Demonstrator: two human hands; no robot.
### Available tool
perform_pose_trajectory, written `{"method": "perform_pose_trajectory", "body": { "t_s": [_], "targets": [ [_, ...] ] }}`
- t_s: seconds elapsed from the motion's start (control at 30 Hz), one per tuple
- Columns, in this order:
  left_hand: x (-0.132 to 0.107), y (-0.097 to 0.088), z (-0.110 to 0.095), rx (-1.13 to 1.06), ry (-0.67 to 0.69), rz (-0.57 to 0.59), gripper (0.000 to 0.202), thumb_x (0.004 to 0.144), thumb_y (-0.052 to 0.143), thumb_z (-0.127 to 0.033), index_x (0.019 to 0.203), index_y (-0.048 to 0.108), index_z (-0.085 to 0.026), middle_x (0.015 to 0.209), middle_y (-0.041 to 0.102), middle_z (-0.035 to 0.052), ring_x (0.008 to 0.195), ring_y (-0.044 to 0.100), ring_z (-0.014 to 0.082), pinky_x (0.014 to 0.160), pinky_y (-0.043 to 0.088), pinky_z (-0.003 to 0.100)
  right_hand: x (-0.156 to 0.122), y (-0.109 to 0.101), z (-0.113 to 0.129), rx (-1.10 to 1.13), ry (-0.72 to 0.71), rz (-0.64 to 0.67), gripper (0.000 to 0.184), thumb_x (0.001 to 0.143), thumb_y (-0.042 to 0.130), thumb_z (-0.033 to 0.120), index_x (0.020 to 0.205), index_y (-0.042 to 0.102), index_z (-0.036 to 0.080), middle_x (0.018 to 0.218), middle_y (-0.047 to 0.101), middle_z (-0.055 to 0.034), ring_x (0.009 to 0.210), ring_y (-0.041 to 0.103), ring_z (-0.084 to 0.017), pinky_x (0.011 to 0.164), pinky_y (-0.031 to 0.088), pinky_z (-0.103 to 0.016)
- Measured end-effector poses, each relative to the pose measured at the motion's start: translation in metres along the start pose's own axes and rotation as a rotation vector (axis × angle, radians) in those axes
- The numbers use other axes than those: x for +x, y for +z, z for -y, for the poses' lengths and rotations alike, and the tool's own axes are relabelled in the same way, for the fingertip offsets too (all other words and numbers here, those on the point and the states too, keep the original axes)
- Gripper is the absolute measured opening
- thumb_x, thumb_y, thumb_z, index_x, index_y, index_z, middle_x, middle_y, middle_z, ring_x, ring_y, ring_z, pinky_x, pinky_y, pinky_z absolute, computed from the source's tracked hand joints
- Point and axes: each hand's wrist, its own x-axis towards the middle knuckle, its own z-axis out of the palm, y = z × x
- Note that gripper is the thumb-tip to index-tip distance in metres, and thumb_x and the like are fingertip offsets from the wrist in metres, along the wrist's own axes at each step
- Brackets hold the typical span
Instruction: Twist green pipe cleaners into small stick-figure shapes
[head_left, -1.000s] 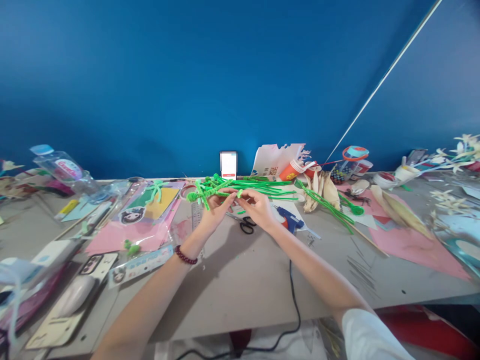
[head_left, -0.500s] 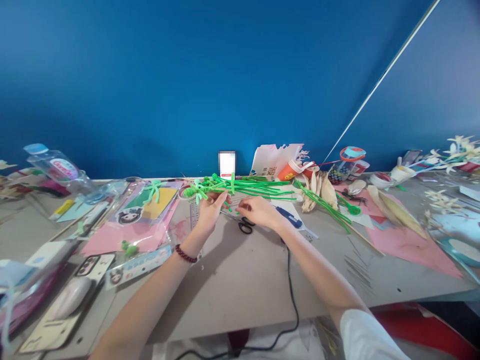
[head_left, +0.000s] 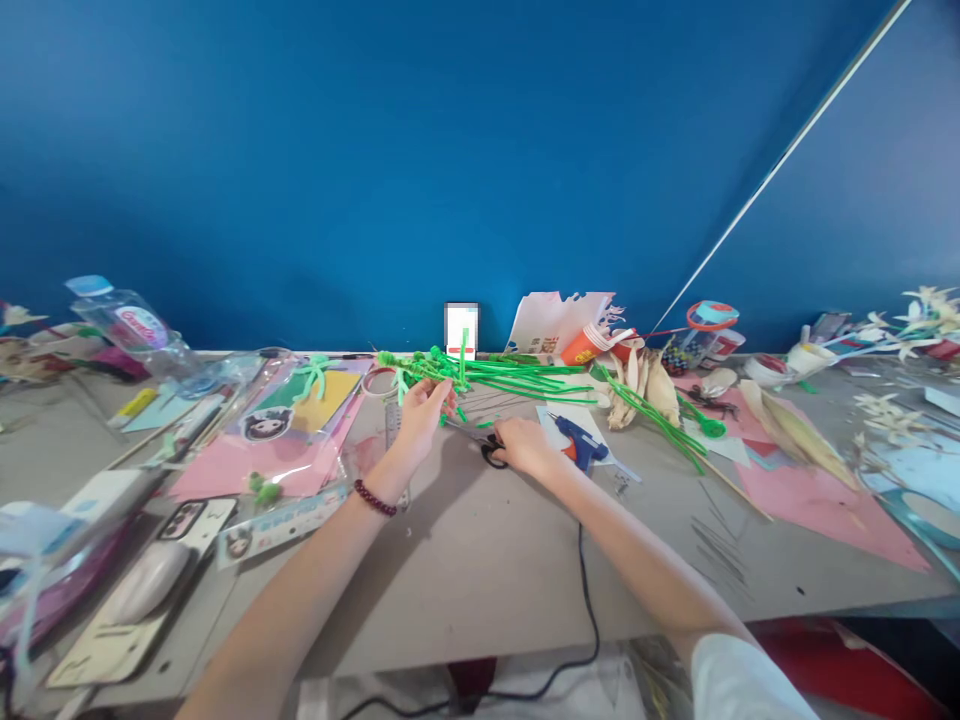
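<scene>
My left hand [head_left: 424,416] pinches a green pipe cleaner [head_left: 464,350] whose end stands upright in front of the phone; a short green piece pokes out below the fingers. Just behind that hand is a cluster of curled green pipe cleaners [head_left: 433,362]; which of them hang from the held piece I cannot tell. Lower and to the right, my right hand [head_left: 523,446] has its fingers closed at the black handles of the scissors [head_left: 491,453], which lie at the table with blades pointing left. The fingertips are partly hidden.
A blue glue gun [head_left: 583,442] lies right of my right hand, its cord crossing the table front. Straight green pipe cleaners [head_left: 525,378] lie behind. A phone [head_left: 461,328] leans on the wall. Pink paper sheets [head_left: 825,510], paper cups [head_left: 581,347] and a plastic bottle [head_left: 124,322] stand around.
My right hand has moved slightly right and down onto the scissors' handles. My left hand still pinches the green pipe cleaner, whose upright end has risen a little. The view has shifted slightly.
</scene>
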Motion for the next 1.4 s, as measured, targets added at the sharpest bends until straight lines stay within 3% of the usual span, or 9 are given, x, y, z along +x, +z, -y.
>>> {"method": "perform_pose_trajectory", "body": {
  "t_s": [0.13, 0.23, 0.33, 0.43, 0.57, 0.7, 0.77, 1.0, 1.4],
  "targets": [
    [0.004, -0.005, -0.003, 0.118, 0.005, 0.024, 0.026, 0.068, 0.065, -0.036, 0.057, 0.054, -0.014, 0.055, 0.055, -0.0003, 0.048, 0.05, 0.0086, 0.047, 0.04, 0.021, -0.002, 0.01, -0.01, 0.047, 0.021, -0.011, 0.02, 0.078, 0.057, 0.031, 0.089, 0.064, 0.016, 0.095, 0.066, -0.0119, 0.087, 0.063, -0.024, 0.064, 0.04, -0.026],
    [0.006, -0.01, -0.01, 0.161, 0.016, -0.005, 0.024, 0.067, 0.065, -0.034, 0.058, 0.055, -0.014, 0.055, 0.055, -0.0006, 0.048, 0.05, 0.0085, 0.047, 0.039, 0.021, -0.008, 0.018, -0.022, 0.156, 0.001, -0.111, 0.016, 0.076, 0.055, 0.031, 0.081, 0.062, 0.017, 0.085, 0.066, -0.009, 0.08, 0.062, -0.022, 0.058, 0.037, -0.025],
    [0.008, -0.013, -0.019, 0.183, 0.027, -0.023, 0.022, 0.065, 0.066, -0.032, 0.057, 0.056, -0.014, 0.055, 0.056, -0.0001, 0.048, 0.05, 0.0086, 0.046, 0.038, 0.021, -0.017, 0.027, -0.036, 0.432, -0.032, -0.128, 0.014, 0.075, 0.057, 0.03, 0.081, 0.056, 0.018, 0.07, 0.064, -0.0037, 0.066, 0.06, -0.017, 0.054, 0.037, -0.023],
    [0.008, -0.014, -0.025, 0.196, 0.028, -0.022, 0.022, 0.064, 0.066, -0.032, 0.056, 0.056, -0.014, 0.055, 0.057, -0.0001, 0.048, 0.05, 0.0093, 0.047, 0.039, 0.022, -0.024, 0.037, -0.048, 0.838, -0.116, 0.02, 0.02, 0.076, 0.055, 0.034, 0.086, 0.05, 0.018, 0.059, 0.058, 0.0024, 0.048, 0.053, -0.011, 0.048, 0.038, -0.021],
    [0.004, -0.015, -0.024, 0.258, -0.014, 0.06, 0.025, 0.065, 0.066, -0.035, 0.055, 0.055, -0.015, 0.053, 0.056, -0.0002, 0.049, 0.05, 0.0099, 0.048, 0.039, 0.022, -0.026, 0.046, -0.052, 1.099, -0.119, 0.044, 0.029, 0.073, 0.058, 0.044, 0.082, 0.048, 0.019, 0.067, 0.058, 0.0018, 0.043, 0.048, -0.008, 0.042, 0.037, -0.021],
    [-0.01, -0.023, -0.011, 0.295, 0.019, 0.146, 0.027, 0.069, 0.064, -0.04, 0.06, 0.056, -0.015, 0.056, 0.057, 0.0001, 0.051, 0.051, 0.0105, 0.049, 0.039, 0.023, -0.027, 0.049, -0.047, 0.935, -0.185, -0.231, 0.032, 0.068, 0.063, 0.047, 0.074, 0.049, 0.019, 0.059, 0.051, 0.0034, 0.05, 0.044, -0.009, 0.046, 0.034, -0.021],
    [-0.022, -0.027, -0.003, 0.307, 0.018, 0.123, 0.028, 0.07, 0.063, -0.041, 0.062, 0.057, -0.015, 0.055, 0.056, -0.0003, 0.05, 0.051, 0.0105, 0.049, 0.039, 0.023, -0.029, 0.05, -0.045, 0.825, -0.195, -0.286, 0.033, 0.069, 0.062, 0.048, 0.071, 0.049, 0.019, 0.055, 0.048, 0.0042, 0.05, 0.042, -0.009, 0.046, 0.031, -0.021],
    [-0.057, -0.027, 0.013, 0.295, -0.019, 0.141, 0.027, 0.075, 0.059, -0.039, 0.064, 0.055, -0.015, 0.056, 0.055, -0.0008, 0.05, 0.049, 0.0093, 0.049, 0.038, 0.021, -0.041, 0.053, -0.038, 0.73, -0.193, -0.217, 0.034, 0.068, 0.063, 0.051, 0.069, 0.049, 0.02, 0.055, 0.049, 0.0046, 0.05, 0.04, -0.009, 0.046, 0.027, -0.02],
    [-0.065, -0.018, 0.019, 0.329, -0.103, 0.223, 0.029, 0.072, 0.058, -0.043, 0.066, 0.055, -0.015, 0.054, 0.055, -0.0014, 0.046, 0.048, 0.0096, 0.045, 0.038, 0.022, -0.041, 0.057, -0.036, 0.815, -0.246, -0.149, 0.031, 0.071, 0.062, 0.047, 0.068, 0.047, 0.02, 0.054, 0.051, 0.0048, 0.05, 0.042, -0.009, 0.045, 0.028, -0.02]
  ]
}}
